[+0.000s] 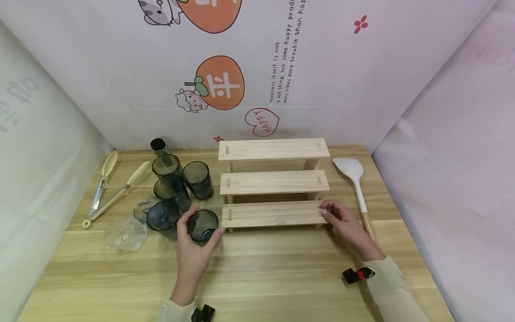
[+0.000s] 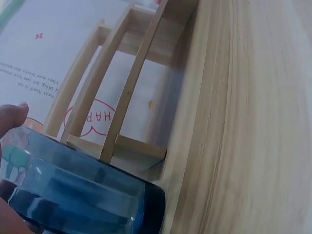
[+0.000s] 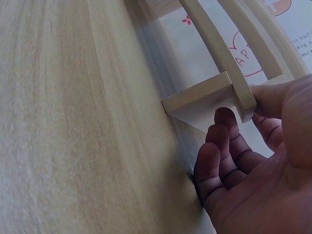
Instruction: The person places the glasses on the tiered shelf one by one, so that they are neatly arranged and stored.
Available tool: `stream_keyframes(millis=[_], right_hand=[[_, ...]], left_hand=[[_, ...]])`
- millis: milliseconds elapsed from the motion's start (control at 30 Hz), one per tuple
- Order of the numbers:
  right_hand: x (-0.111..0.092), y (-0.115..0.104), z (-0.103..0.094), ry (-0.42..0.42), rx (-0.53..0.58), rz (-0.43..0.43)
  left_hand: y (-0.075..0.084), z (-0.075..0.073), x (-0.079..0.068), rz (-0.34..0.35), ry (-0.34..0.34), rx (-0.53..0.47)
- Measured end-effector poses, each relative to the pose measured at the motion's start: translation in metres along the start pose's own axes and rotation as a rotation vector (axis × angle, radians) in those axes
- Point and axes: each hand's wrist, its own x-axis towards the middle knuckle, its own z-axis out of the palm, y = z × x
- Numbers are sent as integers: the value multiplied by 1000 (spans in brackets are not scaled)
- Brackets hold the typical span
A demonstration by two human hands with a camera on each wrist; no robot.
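Currently your left hand (image 1: 192, 257) grips a smoked-glass tumbler (image 1: 200, 221); right hand (image 1: 347, 227) pinches the three-tier rack (image 1: 273, 213); no tumblers shelved yet.

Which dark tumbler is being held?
The dark glass tumbler beside the left end of the wooden rack's bottom step; the left hand grips it. The other four dark tumblers stand farther left or back, ungripped.

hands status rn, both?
Left hand: closed around a dark glass, thumb and fingers on opposite sides.
Right hand: holding the right end of the lowest wooden shelf.
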Motion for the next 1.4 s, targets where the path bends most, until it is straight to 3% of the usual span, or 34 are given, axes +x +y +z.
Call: stream_keyframes(millis=[333, 600, 767, 1100, 1233, 1400], right_hand=[[1, 3, 0, 2, 7, -6], [1, 4, -1, 1, 21, -6], [1, 3, -1, 1, 24, -1], [2, 2, 1, 9, 13, -15], [2, 3, 1, 9, 12, -17], [2, 5, -1, 4, 26, -12]], left_hand=[[-9, -3, -1, 1, -24, -33], [-10, 3, 0, 14, 12, -29], [-13, 5, 0, 64, 39, -36], [-46, -1, 5, 71, 6, 8], [-38, -3, 12, 105, -2, 36], [3, -4, 28, 174, -19, 38]])
